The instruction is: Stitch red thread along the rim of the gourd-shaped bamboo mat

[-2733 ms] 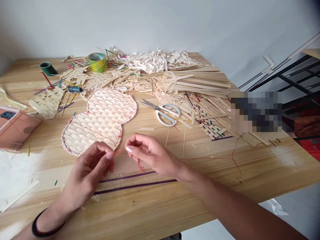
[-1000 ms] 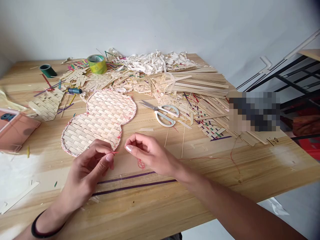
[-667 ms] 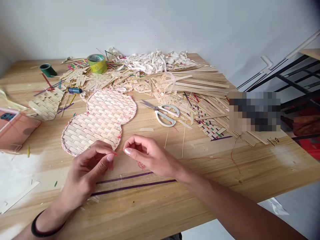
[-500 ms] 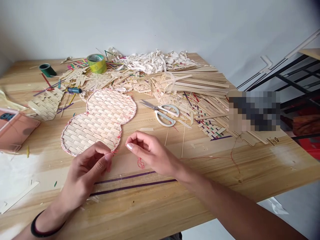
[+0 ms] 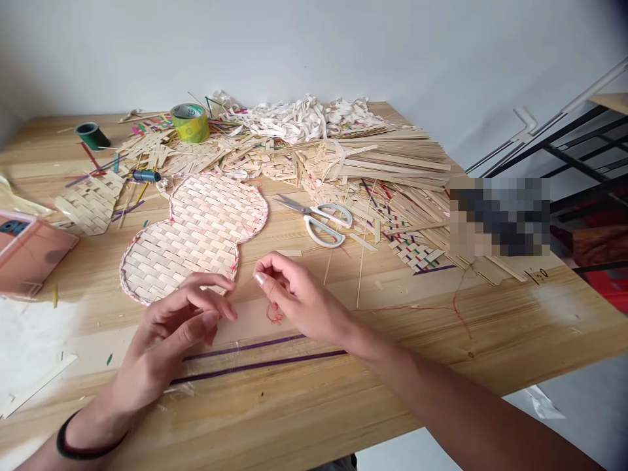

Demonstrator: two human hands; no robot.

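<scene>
Thread (image 5: 275, 315): limp, light, snappable; pinch close by mat (image 5: 196, 229), mid-frame. Pinched in right hand (image 5: 299, 297); left hand (image 5: 167, 333) half-open, empty.

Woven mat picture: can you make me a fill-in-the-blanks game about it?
1. The scissors lying to the right of the woven mat have ___ handles.
2. The left hand has a ___ band around its wrist.
3. The little tangle of thread by the right hand is ___.

Missing words: white; black; red.
</scene>
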